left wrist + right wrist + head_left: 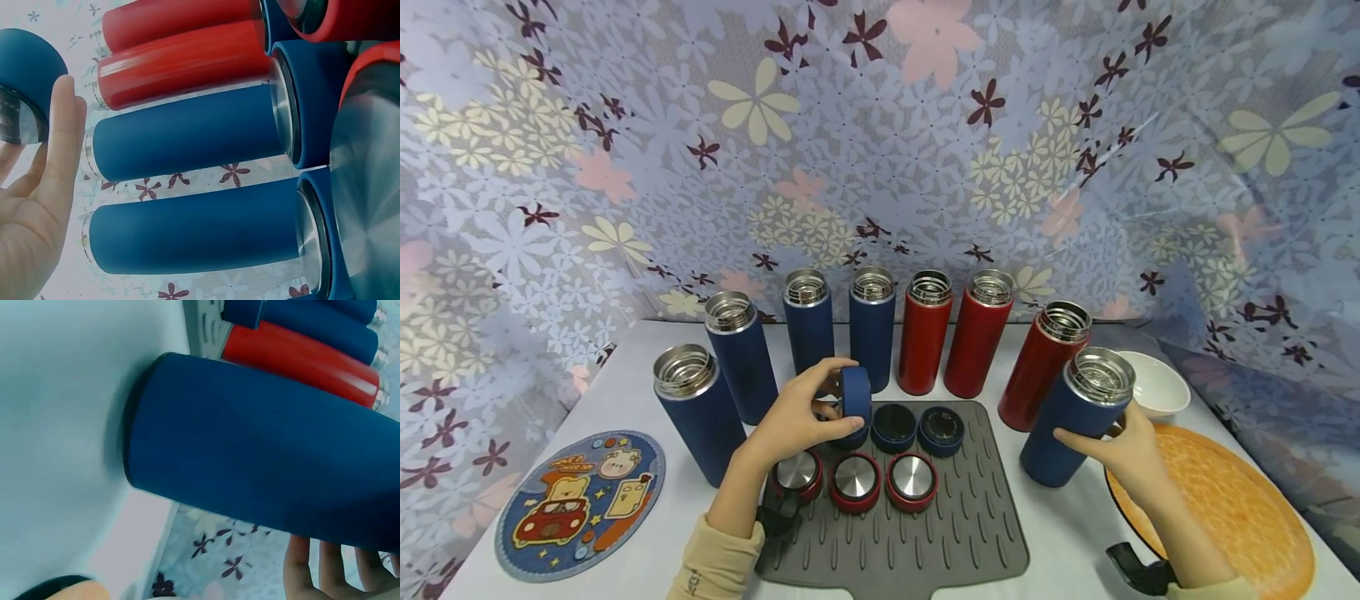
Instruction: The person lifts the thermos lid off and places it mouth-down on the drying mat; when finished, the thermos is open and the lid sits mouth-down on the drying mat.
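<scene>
My left hand (808, 412) pinches a blue bottle lid (855, 392) on edge between thumb and fingers, above the far left part of a grey ridged mat (970, 525). In the left wrist view the same lid (31, 59) shows at the fingertips. Below it on the mat lie blue lids (893, 427), one partly hidden by the hand, and a row of red lids (854, 481) with metal insides up. My right hand (1120, 442) grips a lidless blue bottle (1071, 425) round its body, right of the mat. Its base is at the table; whether it touches cannot be told.
Lidless blue bottles (688, 408) and red bottles (925, 342) stand in an arc behind the mat. A round cartoon mat (580, 504) lies left. At right are a white bowl (1153, 383) and a round orange mat (1232, 500). Flowered cloth (880, 167) hangs behind.
</scene>
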Motion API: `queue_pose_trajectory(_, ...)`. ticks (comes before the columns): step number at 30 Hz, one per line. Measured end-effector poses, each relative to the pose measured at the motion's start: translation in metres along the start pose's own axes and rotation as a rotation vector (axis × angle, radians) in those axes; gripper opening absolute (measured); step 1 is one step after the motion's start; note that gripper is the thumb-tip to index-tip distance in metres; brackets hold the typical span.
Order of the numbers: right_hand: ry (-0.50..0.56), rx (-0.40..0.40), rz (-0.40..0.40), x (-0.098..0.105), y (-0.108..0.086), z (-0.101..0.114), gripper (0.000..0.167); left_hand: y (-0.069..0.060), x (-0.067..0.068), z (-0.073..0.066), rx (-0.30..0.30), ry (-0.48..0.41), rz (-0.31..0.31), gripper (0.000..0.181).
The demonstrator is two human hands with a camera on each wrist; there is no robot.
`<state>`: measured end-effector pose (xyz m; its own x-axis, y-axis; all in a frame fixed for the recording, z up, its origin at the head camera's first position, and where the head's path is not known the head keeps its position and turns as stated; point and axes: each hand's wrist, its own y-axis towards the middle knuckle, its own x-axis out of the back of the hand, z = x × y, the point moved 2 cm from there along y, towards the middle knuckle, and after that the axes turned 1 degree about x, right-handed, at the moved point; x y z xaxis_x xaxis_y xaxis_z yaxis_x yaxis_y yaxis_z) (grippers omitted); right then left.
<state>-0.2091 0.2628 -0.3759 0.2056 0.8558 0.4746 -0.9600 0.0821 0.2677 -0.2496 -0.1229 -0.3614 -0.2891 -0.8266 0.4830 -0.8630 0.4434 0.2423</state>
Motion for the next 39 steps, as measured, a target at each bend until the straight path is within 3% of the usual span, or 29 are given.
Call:
queue_pose_trajectory(8,-0.034,-0.043,0.014,0.008,-0.002,-0.010,0.089,0.000,0.000,-0.003,-0.019,0.009,0.005,0.063)
queue_pose_trajectory(13,-0.003,-0.043,0.068,0.008,0.001,-0.009,0.086,0.000,-0.004,-0.006,-0.056,0.040,0.000,0.064)
queue_pose_trajectory(16,0.005,-0.054,0.093,0.007,0.001,-0.009,0.086,0.002,-0.015,-0.010,-0.076,0.060,0.023,0.065)
queue_pose_trajectory(19,0.028,-0.069,0.102,0.008,0.001,-0.010,0.087,0.005,-0.036,-0.016,-0.081,0.130,0.074,0.068)
queue_pose_trajectory(25,0.009,-0.070,0.094,0.009,0.000,-0.011,0.087,0.015,-0.092,-0.032,-0.082,0.381,0.128,0.078)
queue_pose_trajectory(29,-0.014,-0.059,0.094,0.009,0.000,-0.011,0.086,0.024,-0.123,-0.039,-0.145,0.634,0.140,0.075)
queue_pose_trajectory(34,0.002,-0.074,0.100,0.009,0.001,-0.011,0.088,0.028,-0.149,-0.040,-0.239,0.935,0.144,0.070)
queue_pose_trajectory(39,0.043,-0.099,0.106,0.009,0.001,-0.011,0.091,0.030,-0.164,-0.035,-0.242,1.068,0.170,0.067)
